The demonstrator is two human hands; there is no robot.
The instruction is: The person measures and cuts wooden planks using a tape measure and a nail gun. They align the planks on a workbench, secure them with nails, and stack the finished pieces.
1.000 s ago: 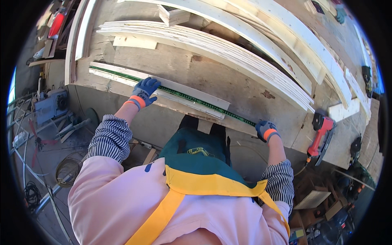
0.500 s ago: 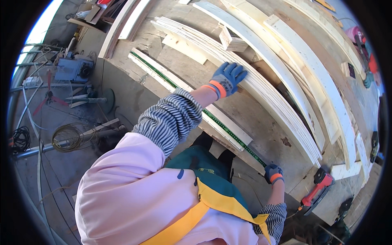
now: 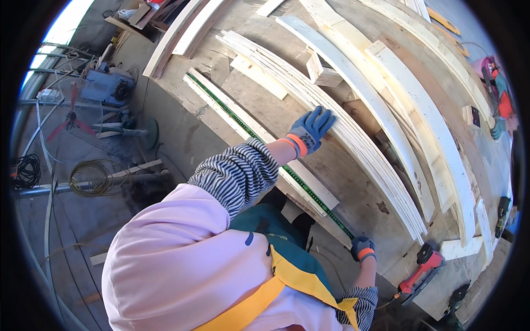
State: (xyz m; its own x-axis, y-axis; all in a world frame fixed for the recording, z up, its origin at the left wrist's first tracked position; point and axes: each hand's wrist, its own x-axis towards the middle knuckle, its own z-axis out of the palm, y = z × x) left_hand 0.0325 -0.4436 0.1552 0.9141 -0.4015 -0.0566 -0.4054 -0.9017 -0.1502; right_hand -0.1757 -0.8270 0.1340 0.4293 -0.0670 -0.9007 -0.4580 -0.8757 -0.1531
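Observation:
My left hand (image 3: pixel 312 128), in a grey-blue glove with an orange cuff, lies with its fingers stretched out at the near edge of a stack of long, thin pale wood strips (image 3: pixel 364 165). A green tape measure (image 3: pixel 309 193) runs out straight along two narrow boards (image 3: pixel 323 194) by the table's near edge, passing under my left forearm. At its right end, beyond the boards, my right hand (image 3: pixel 362 248), gloved alike, is closed on the tape. What sits inside that grip is mostly hidden by the glove.
A red nail gun (image 3: pixel 424 268) lies right of my right hand. Longer pale boards (image 3: pixel 425 121) and a short wood block (image 3: pixel 321 71) are on the table's far side. Left on the floor stand a blue machine (image 3: pixel 107 87) and a coiled hose (image 3: pixel 88 177). Another person (image 3: pixel 505 99) is at far right.
The view has shifted slightly, so the table and boards sit a little lower in it. Both hands keep their places, the left at the strips and the right on the tape.

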